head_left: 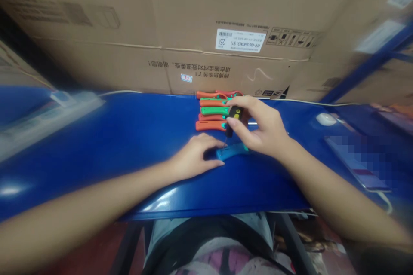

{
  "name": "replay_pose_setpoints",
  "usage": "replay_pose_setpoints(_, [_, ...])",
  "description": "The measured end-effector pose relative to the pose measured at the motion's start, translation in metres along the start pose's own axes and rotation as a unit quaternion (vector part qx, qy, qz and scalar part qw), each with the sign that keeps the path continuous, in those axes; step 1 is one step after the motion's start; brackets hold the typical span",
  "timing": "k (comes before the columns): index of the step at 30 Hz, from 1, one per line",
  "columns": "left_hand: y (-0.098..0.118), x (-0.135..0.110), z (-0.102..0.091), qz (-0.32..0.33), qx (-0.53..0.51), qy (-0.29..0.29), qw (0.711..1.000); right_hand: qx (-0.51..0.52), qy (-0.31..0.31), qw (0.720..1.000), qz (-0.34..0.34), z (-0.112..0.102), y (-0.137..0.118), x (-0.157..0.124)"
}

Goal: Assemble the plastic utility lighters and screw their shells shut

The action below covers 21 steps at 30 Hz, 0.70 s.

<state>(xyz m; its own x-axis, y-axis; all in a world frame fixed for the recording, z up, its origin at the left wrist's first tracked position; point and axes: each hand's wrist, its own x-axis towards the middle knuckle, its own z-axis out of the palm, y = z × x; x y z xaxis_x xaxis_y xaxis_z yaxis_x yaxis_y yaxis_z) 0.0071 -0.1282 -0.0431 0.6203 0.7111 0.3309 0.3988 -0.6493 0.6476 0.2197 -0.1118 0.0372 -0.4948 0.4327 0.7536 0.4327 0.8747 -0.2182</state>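
My right hand (258, 131) is closed round a small black screwdriver (235, 116) with a yellow mark, held upright with its tip pointing down at a light-blue controller-like part (230, 151) lying on the blue table (129, 137). My left hand (196, 157) rests on the table with curled fingers pressed against the left end of that blue part, steadying it. Just behind my hands lies a row of orange and green parts (213, 114) of the same shape, stacked side by side.
A big cardboard box (193, 30) printed AUX stands along the table's far edge. A white round object (325, 119) and a flat screen-like device (355, 161) lie at the right. A pale tray (48, 116) sits blurred at the left. My lap shows below the table's near edge.
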Motion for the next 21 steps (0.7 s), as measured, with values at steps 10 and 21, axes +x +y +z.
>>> replay_pose_setpoints(10, [-0.002,0.001,0.001,0.006,0.009,0.006,1.000,0.018,0.033,0.997,-0.060,-0.006,-0.003,-0.007])
replay_pose_setpoints(21, [-0.002,0.002,0.002,-0.003,0.012,0.002,1.000,0.101,0.005,0.995,0.002,-0.007,-0.011,-0.006])
